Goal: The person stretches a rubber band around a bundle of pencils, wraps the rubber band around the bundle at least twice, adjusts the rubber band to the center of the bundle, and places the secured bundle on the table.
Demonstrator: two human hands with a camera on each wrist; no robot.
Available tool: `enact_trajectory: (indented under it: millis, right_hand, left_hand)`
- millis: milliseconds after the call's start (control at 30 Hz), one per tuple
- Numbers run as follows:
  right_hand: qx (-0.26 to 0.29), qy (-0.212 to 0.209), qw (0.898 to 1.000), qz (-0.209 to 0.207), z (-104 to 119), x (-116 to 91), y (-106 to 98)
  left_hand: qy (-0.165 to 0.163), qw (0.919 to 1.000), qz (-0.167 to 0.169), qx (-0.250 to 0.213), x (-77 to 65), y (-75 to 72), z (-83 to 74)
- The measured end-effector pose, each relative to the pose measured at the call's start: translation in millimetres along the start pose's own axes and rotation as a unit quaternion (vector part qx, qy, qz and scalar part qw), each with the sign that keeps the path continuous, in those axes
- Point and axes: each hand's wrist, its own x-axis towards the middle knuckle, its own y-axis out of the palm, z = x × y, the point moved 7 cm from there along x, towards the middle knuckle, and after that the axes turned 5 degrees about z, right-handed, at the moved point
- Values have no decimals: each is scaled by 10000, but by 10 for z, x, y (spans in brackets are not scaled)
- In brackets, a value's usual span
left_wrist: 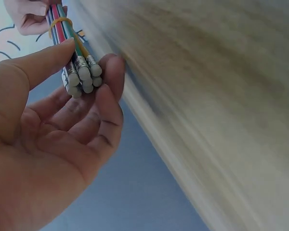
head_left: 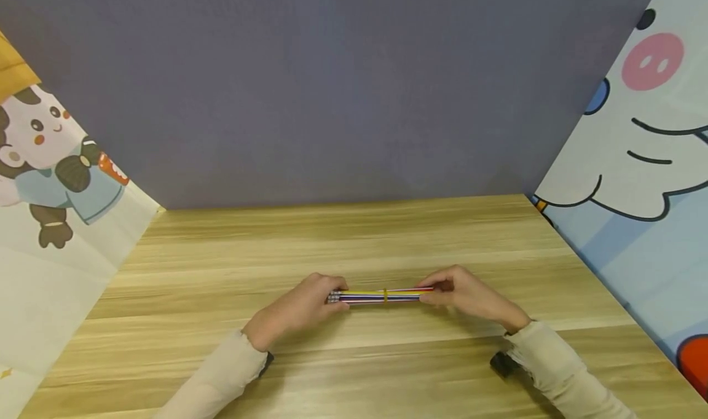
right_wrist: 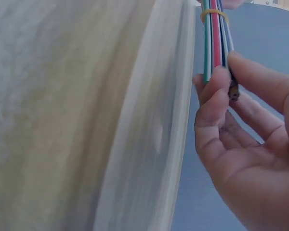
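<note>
A bundle of striped pencils lies crosswise between both hands, bound near its middle by a yellow rubber band. My left hand pinches the end with the white erasers and silver ferrules between thumb and fingers. At the opposite end, my right hand pinches the pencils, its thumb and fingertips around the tips. Red, green, blue and yellow barrels show in the wrist views. In the right wrist view the far ends peek out between the fingers.
Under the hands spreads a wood-grain table. A grey panel rises at its back edge. Cartoon-printed panels stand at the left and right. Dark wrist devices sit at the cream sleeves.
</note>
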Motion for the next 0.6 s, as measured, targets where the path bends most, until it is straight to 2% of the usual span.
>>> enact_trajectory:
  millis: [133, 233, 300, 600]
  right_hand:
    - [-187, -107, 9996, -195, -7, 15, 12]
    - [-540, -241, 9978, -300, 9, 20, 26]
    - [-775, -321, 9959, -331, 20, 18, 34]
    - [-1144, -195, 9932, -106, 38, -43, -1]
  left_hand:
    - [-17, 9984, -98, 552, -18, 12, -17]
    - [-7, 9949, -171, 996, -40, 22, -33]
    - [-7, 9935, -203, 1119, -54, 24, -36]
    - [-174, 9951, 137, 963, -110, 24, -15]
